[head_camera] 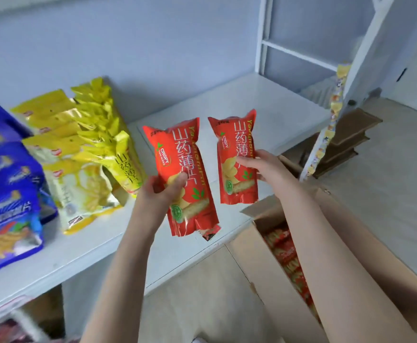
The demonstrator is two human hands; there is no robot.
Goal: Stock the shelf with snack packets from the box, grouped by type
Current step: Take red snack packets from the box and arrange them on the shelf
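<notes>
Packets in red wrapping are held above the white shelf [239, 100], one in each hand. The left hand [162, 191] is wrapped round the lower half of the left red packet [185, 154], with the thumb laid across its printed front and the fingers curled behind. A second red edge is seen sticking out beneath that packet, but whether it belongs to another packet in the same grip cannot be told. The right red packet [234, 134] is gripped at mid-height along its right edge by the right hand [264, 169], with one digit pressed across the front. Both packets are held upright, printed faces toward the camera, side by side but apart, over the front part of the shelf. At the shelf's left end, blue packets [9, 194] are stacked upright. Just to their right on the shelf, yellow packets [83, 134] are grouped in leaning rows, with a few laid flat at the front. Off the shelf's front right corner and lower down, an open cardboard box [249, 256] is set. More red packets [286, 248] are seen packed inside the box, partly hidden by the right forearm. Beyond the shelf's right end, flattened cardboard [351, 129] is piled on the floor beside a white frame [365, 55].
</notes>
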